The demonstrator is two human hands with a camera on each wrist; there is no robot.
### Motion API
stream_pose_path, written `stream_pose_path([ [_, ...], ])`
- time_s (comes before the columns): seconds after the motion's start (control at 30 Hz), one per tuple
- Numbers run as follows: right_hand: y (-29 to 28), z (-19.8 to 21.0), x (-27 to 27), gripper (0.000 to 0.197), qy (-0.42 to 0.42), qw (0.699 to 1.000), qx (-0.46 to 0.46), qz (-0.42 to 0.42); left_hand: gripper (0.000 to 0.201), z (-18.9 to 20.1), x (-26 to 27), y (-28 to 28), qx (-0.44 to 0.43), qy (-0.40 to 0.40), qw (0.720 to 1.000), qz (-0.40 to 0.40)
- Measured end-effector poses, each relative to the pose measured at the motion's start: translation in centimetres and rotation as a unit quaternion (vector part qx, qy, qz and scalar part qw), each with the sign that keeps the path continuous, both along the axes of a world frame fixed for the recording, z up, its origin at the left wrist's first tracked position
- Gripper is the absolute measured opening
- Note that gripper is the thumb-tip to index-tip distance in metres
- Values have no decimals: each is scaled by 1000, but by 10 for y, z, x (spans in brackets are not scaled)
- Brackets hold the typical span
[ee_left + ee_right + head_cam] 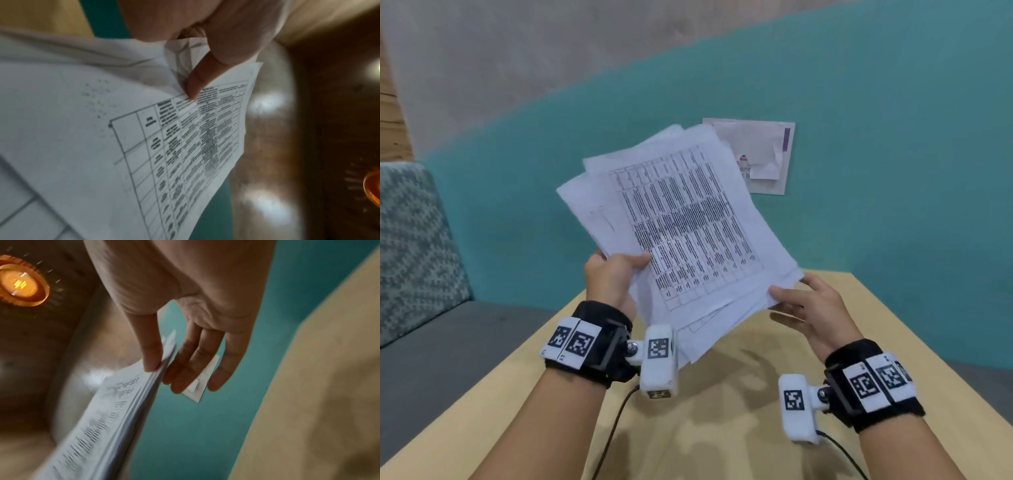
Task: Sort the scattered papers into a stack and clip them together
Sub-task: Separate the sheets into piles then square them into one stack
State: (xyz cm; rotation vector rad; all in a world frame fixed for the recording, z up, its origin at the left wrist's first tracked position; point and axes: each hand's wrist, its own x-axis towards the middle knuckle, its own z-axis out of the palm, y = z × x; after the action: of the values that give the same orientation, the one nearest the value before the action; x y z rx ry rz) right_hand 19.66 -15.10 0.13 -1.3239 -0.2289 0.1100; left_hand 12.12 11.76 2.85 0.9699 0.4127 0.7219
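A loose, fanned stack of white papers (688, 222) is held tilted in the air above the wooden table (739, 411); the top sheet carries a printed table. My left hand (619, 270) grips the stack's left edge, thumb (193, 87) pressed on the top sheet (185, 146) and fingers hidden behind. My right hand (801, 301) pinches the lower right corner, thumb on top and nearly straight fingers (191, 369) beneath the sheet edges (102, 418). The sheets are misaligned, with corners sticking out at the top and bottom. No clip shows in any view.
A notice sheet (767, 154) hangs on the teal wall behind the papers. A patterned cushion (410, 246) and a grey seat (448, 342) lie left of the table. Cables trail from the wrist cameras across the tabletop.
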Motion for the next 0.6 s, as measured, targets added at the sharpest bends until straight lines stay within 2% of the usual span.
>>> stream_pose_path([
  [0.1, 16, 5, -15, 28, 53, 986, 121, 98, 77, 0, 2, 3, -69, -5, 997, -26],
  [0.17, 27, 9, -25, 38, 63, 977, 150, 137, 76, 0, 2, 2, -97, -24, 994, -51],
  [0.23, 39, 13, -34, 46, 55, 974, 166, 144, 84, 0, 4, -1, -109, -40, 991, -70],
  [0.3, 49, 13, -40, 44, 46, 973, 183, 136, 95, 0, 5, -7, -107, -43, 990, -77],
  [0.37, 56, 11, -41, 38, 35, 974, 198, 107, 94, 1, 4, -15, -99, -41, 991, -85],
  [0.47, 54, 6, -34, 33, 43, 978, 200, 29, 78, 5, -3, -30, -84, -42, 989, -117],
  [0.6, 36, 4, -17, 37, 62, 981, 185, -7, 24, 12, -9, -38, -30, -44, 986, -157],
])
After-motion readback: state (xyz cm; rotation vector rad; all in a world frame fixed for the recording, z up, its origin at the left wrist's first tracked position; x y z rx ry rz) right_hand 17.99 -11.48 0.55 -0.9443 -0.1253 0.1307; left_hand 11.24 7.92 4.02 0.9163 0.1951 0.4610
